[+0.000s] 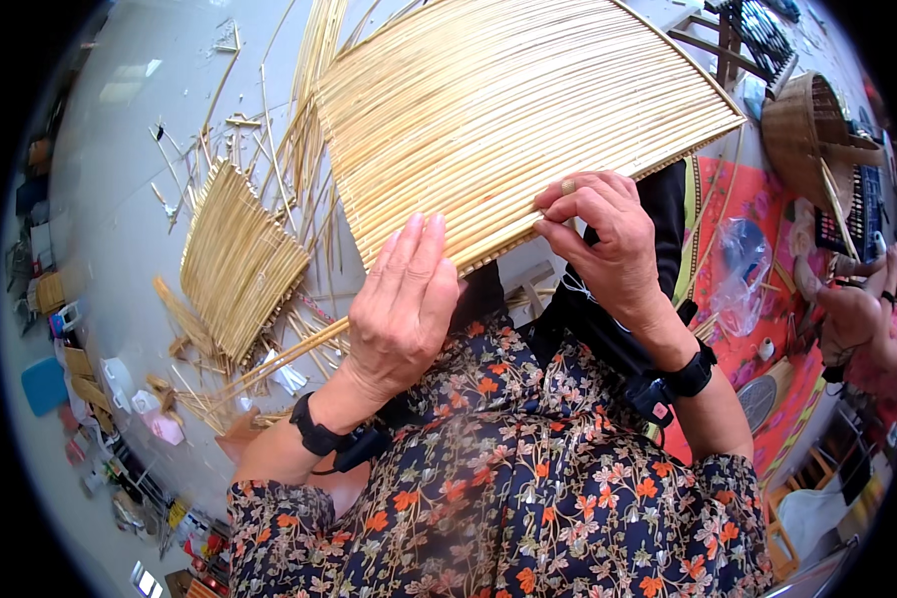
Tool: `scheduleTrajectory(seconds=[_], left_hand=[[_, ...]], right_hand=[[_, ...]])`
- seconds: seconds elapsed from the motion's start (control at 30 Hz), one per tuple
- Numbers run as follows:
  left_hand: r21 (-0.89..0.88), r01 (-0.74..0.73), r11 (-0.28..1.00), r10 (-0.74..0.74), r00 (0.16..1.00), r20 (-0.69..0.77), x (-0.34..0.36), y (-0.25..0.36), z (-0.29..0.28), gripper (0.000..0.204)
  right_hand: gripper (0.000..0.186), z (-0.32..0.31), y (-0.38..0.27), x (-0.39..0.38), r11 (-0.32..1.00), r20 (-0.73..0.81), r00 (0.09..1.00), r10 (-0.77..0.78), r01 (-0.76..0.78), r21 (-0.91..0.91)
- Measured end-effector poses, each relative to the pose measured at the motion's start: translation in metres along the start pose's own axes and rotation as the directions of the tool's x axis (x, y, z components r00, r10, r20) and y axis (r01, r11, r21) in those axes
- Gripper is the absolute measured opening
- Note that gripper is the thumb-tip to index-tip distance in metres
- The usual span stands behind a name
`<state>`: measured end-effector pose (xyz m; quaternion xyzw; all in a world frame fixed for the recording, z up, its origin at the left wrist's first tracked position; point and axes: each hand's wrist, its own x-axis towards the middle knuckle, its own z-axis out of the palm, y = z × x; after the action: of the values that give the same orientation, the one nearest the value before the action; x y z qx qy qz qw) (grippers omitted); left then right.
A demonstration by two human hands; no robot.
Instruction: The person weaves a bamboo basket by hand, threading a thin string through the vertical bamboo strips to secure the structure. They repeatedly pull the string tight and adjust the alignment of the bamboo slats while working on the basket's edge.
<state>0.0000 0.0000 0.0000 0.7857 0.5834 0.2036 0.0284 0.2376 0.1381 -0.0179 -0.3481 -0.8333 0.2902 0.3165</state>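
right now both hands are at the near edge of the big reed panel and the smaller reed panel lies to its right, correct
No: in the head view, the smaller reed panel lies left of the big reed panel. The left hand and right hand are indeed at the big one's near edge.

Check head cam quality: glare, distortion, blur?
Head view: corners black, large mat bows with fisheye distortion; head view: whitish glare on the floor, upper left; head view: left hand and right hand fairly sharp, blue object near the left rim softer.
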Motion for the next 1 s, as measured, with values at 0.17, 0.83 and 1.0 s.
scheduleTrajectory(seconds=[0.17,0.83,1.0], left_hand=[[0.147,-0.042,0.988,0.035,0.998,0.052,0.008,0.006,-0.002,0.049],[0.197,-0.093,0.976,0.096,0.995,-0.008,0.016,-0.004,0.012,0.04],[0.192,-0.12,0.974,0.127,0.992,-0.025,0.03,-0.013,-0.016,0.037]], right_hand=[[0.02,0.002,-0.002,0.001,1.0,-0.025,0.999,0.02,-0.021,-0.011],[0.018,0.001,-0.002,-0.007,0.982,-0.163,0.985,0.054,-0.022,0.189],[0.006,-0.033,-0.014,-0.03,0.723,-0.179,0.913,0.368,-0.159,0.673]])
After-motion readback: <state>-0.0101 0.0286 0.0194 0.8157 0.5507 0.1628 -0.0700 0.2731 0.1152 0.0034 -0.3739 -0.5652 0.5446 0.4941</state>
